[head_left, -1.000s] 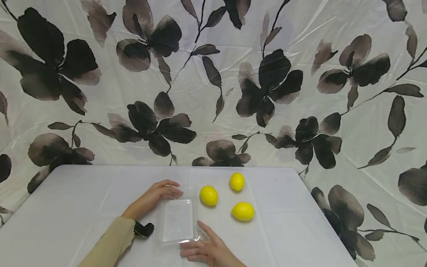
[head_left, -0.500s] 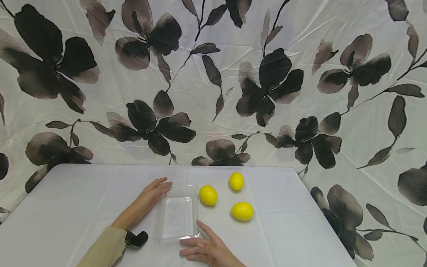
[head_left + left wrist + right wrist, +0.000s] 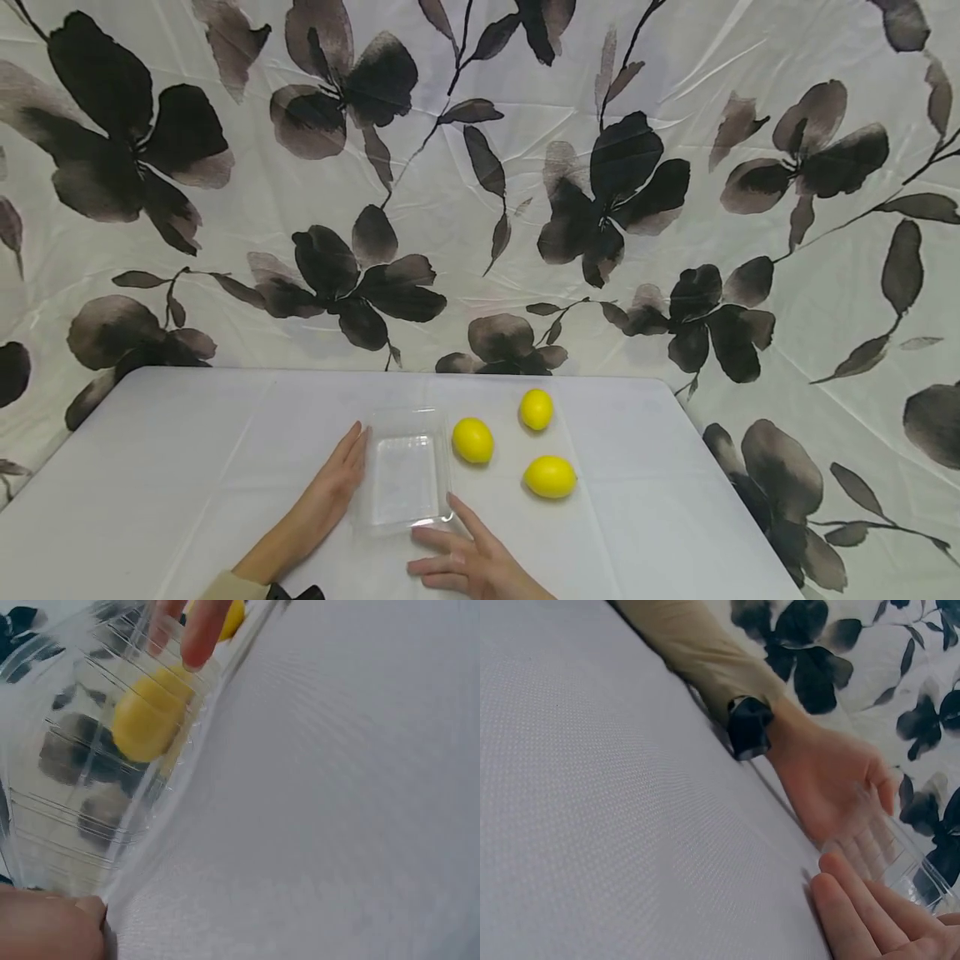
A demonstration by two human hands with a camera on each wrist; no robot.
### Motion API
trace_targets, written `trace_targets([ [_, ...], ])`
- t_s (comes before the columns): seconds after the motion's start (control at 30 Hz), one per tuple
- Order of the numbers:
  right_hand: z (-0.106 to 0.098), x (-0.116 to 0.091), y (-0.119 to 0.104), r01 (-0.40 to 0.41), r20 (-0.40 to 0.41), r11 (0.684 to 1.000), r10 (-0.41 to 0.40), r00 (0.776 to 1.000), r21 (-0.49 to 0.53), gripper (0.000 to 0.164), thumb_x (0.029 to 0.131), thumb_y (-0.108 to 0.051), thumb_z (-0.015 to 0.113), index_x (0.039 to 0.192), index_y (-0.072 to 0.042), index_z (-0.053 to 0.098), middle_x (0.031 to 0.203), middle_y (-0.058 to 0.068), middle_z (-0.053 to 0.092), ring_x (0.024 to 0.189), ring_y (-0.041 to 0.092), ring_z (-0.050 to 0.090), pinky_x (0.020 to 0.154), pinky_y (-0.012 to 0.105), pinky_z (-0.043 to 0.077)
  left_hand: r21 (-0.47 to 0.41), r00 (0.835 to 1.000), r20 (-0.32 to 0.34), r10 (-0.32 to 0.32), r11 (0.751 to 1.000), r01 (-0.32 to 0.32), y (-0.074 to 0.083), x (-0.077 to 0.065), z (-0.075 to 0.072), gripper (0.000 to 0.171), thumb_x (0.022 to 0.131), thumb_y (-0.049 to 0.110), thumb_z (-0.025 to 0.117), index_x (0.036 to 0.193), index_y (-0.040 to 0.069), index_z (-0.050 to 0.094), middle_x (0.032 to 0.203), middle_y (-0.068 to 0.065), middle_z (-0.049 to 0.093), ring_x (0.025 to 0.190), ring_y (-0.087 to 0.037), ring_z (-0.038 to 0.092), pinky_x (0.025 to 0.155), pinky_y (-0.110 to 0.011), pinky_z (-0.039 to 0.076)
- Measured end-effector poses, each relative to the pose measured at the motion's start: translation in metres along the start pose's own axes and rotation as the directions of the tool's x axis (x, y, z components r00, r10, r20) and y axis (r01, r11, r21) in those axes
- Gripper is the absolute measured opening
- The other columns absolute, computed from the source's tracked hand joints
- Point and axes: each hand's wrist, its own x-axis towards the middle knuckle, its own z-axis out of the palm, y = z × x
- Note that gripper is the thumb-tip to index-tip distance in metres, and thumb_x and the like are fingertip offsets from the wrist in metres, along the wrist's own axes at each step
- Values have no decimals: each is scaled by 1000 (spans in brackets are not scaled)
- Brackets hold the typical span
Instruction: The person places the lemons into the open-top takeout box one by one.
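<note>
A clear plastic box (image 3: pixel 405 479) stands on the white table between the two hands. Along its left side lies my left hand (image 3: pixel 330 492), fingers straight and together against the wall. My right hand (image 3: pixel 472 554) is at the near right corner with fingers spread; the index fingertip is by the right side. In the right wrist view both the left palm (image 3: pixel 825 772) and the box's ridged wall (image 3: pixel 900 855) show. Right of the box sit three yellow lemons: one close to it (image 3: pixel 472 441), another farther back (image 3: pixel 536 409), a third nearer me (image 3: pixel 551 477).
The white-covered table (image 3: pixel 187 450) ends at a far edge before a hanging floral cloth (image 3: pixel 480 167). A dark band (image 3: pixel 750 727) is around the left wrist below a tan sleeve (image 3: pixel 697 652).
My left hand has moved from the box's far left corner back toward me, along its left side. The box has shifted slightly away from me. The right hand and lemons stay about the same.
</note>
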Motion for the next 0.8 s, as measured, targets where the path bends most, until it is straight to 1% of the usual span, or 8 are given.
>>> trace_targets([
  [0.1, -2, 0, 1, 9, 20, 1000, -9, 1000, -3, 69, 107, -18, 36, 159, -15, -10, 158, 18, 32, 133, 34, 49, 111, 42, 40, 20, 1000, 17, -1, 1000, 0, -4, -2, -1, 77, 102, 5, 35, 156, 11, -19, 163, -12, -21, 148, -32, -20, 117, -49, -11],
  [0.23, -4, 0, 1, 37, 43, 999, -37, 998, -1, 69, 107, -15, 35, 159, -14, -10, 160, 20, 26, 134, 35, 47, 111, 43, 39, 67, 1000, 28, 11, 998, -13, -7, -4, -2, 75, 105, 10, 36, 157, 13, -18, 163, -15, -19, 148, -35, -17, 118, -23, 7],
  [0.3, -4, 0, 1, 45, 48, 999, -45, 998, 9, 69, 107, -15, 35, 159, -14, -10, 161, 20, 23, 135, 35, 47, 111, 43, 39, 92, 1000, 24, 18, 996, -21, -8, -5, -3, 73, 106, 13, 36, 157, 14, -17, 163, -16, -17, 148, -37, -15, 109, -9, 16],
  [0.37, -4, 0, 1, 49, 53, 999, -50, 997, 19, 69, 107, -15, 35, 159, -14, -10, 161, 21, 21, 135, 36, 46, 111, 44, 39, 123, 1000, 15, 26, 992, -28, -10, -5, -3, 71, 108, 16, 35, 158, 14, -15, 164, -18, -15, 149, -38, -14, 101, -3, 20],
  [0.57, -4, 0, 1, 63, 62, 997, -65, 996, 33, 69, 106, -12, 33, 159, -13, -11, 161, 22, 20, 135, 37, 46, 111, 45, 39, 209, 999, -12, 36, 977, -33, -13, -4, -1, 68, 109, 23, 34, 159, 15, -12, 164, -19, -9, 150, -37, -9, 98, -1, 21],
  [0.67, -6, 0, 2, 79, 70, 996, -81, 994, 35, 68, 106, -10, 32, 159, -13, -10, 161, 22, 20, 135, 37, 46, 111, 45, 39, 225, 999, -18, 48, 973, -43, -13, -4, -1, 68, 109, 23, 34, 159, 13, -11, 164, -21, -8, 150, -38, -8, 98, -1, 21],
  [0.77, -5, 0, 1, 67, 30, 997, -68, 997, 36, 68, 106, -12, 34, 159, -12, -9, 160, 22, 24, 133, 38, 48, 110, 45, 41, 236, 998, -28, 54, 971, -46, -12, -3, 0, 68, 109, 24, 34, 159, 12, -10, 164, -22, -5, 149, -40, -5, 98, -2, 21],
  [0.8, -5, 1, 0, 59, 4, 997, -60, 998, 39, 68, 106, -14, 35, 159, -12, -7, 158, 23, 29, 132, 37, 50, 109, 45, 42, 237, 998, -35, 52, 971, -43, -12, -3, 0, 68, 109, 24, 34, 159, 12, -10, 164, -23, -4, 149, -40, -5, 102, -5, 20],
])
